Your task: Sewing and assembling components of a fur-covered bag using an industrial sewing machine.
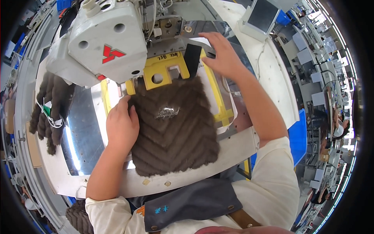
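A brown fur panel [175, 136] with chevron ridges lies flat beneath the machine, a shiny silver patch [167, 112] on its upper middle. At its upper left edge rests my left hand [122, 126], fingers stretched out and thumb on the fur. My right hand [224, 56] is beyond the panel's upper right corner, thumb and forefinger spread apart around the end of a black strip [192, 58]. Between the hands, a yellow plate [165, 68] with cut-outs overlaps the panel's far edge. Yellow-taped edging [213, 87] runs along the white sheet under the panel.
A large white sewing machine head [109, 39] stands at the far left. More brown fur pieces [54, 105] with a white band lie left of it. A control screen [261, 15] stands at the back right, and a blue bin [299, 136] sits beside the table's right edge.
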Motion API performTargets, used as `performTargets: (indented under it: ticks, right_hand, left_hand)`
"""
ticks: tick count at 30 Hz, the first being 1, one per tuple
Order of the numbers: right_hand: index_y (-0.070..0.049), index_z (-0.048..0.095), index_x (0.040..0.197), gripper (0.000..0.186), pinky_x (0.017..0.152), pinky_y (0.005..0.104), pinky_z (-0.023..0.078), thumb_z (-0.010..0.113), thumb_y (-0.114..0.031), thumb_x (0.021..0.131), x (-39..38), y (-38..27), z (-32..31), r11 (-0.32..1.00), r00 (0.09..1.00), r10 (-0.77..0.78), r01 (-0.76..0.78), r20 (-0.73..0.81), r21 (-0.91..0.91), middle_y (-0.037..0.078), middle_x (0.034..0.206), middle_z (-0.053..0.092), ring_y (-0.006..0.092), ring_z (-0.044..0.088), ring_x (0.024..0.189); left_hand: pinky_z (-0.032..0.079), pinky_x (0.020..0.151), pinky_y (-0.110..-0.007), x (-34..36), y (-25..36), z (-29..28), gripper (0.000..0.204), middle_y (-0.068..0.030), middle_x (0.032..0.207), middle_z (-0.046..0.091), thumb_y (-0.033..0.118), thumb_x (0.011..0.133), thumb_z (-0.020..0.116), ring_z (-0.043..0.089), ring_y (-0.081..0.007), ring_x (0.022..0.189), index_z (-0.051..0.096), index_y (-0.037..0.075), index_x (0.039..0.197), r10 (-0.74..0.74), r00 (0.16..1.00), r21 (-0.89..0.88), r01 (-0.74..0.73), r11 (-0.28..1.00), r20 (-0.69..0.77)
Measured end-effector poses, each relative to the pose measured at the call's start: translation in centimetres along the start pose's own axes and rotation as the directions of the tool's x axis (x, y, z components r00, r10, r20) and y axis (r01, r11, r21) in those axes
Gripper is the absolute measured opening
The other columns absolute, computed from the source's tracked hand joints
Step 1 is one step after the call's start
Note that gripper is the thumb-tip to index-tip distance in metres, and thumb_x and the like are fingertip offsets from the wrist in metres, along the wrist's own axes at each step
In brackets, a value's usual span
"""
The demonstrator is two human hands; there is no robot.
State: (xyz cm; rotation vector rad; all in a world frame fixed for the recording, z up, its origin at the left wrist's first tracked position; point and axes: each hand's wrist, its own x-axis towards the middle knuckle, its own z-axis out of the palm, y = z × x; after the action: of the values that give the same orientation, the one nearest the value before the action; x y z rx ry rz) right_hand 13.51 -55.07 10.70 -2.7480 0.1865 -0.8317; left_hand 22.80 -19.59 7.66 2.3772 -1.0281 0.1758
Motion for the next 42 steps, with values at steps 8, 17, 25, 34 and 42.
performTargets:
  ticks: [8,17,25,34,42]
  right_hand:
    - [0.000,0.064,0.123,0.048,0.086,0.0371,0.051,0.081,-0.013,0.081,7.1,3.1,1.6,0.961,0.756,0.227,-0.274,0.614,-0.019,0.012,0.095,0.068,0.0256,0.066,0.095]
    - [0.006,0.070,0.110,0.034,0.078,0.0368,0.053,0.077,-0.009,0.081,8.3,3.0,3.9,0.953,0.790,0.229,-0.302,0.569,0.035,0.015,0.087,0.074,0.0248,0.070,0.083]
    - [-0.001,0.072,0.109,0.032,0.087,0.0414,0.055,0.076,-0.020,0.084,10.7,3.7,7.8,0.988,0.946,0.122,-0.087,0.301,-0.127,0.019,0.101,0.073,0.0353,0.071,0.100]
    - [-0.002,0.058,0.118,0.035,0.081,0.0297,0.052,0.077,-0.013,0.090,-1.7,-5.7,-1.9,0.419,0.595,0.430,-0.798,0.679,0.434,0.004,0.096,0.066,0.0118,0.065,0.093]
    - [-0.006,0.056,0.119,0.033,0.069,0.0320,0.048,0.074,-0.016,0.094,-5.0,-8.1,-1.7,0.342,0.490,0.516,-0.870,0.703,0.355,0.005,0.087,0.064,0.0134,0.061,0.074]
  left_hand:
    - [0.050,0.067,-0.047,0.3,0.2,-0.7,0.027,-0.0174,0.079,0.062,0.006,0.094,0.067,0.064,-0.0387,0.074,0.055,0.004,0.118,-0.096,0.993,-0.077,0.101,0.992,0.070]
    - [0.049,0.070,-0.051,0.8,-0.2,-1.1,0.027,-0.0197,0.081,0.065,0.004,0.093,0.065,0.064,-0.0419,0.077,0.054,0.003,0.117,-0.084,0.988,-0.121,0.100,0.988,0.133]
    - [0.049,0.066,-0.049,1.2,-0.4,-1.9,0.021,-0.0180,0.076,0.064,0.008,0.095,0.067,0.064,-0.0389,0.070,0.058,0.002,0.113,-0.157,0.983,-0.147,0.170,0.974,0.098]
    - [0.053,0.067,-0.048,0.0,-1.1,-1.8,0.035,-0.0208,0.081,0.067,0.011,0.096,0.066,0.066,-0.0391,0.072,0.060,-0.001,0.129,-0.171,0.979,0.013,0.171,0.985,0.108]
    - [0.055,0.080,-0.048,-0.2,-1.2,-0.7,0.033,-0.0234,0.099,0.072,0.006,0.099,0.060,0.068,-0.0414,0.088,0.061,-0.004,0.131,-0.055,0.996,0.001,0.055,0.998,0.065]
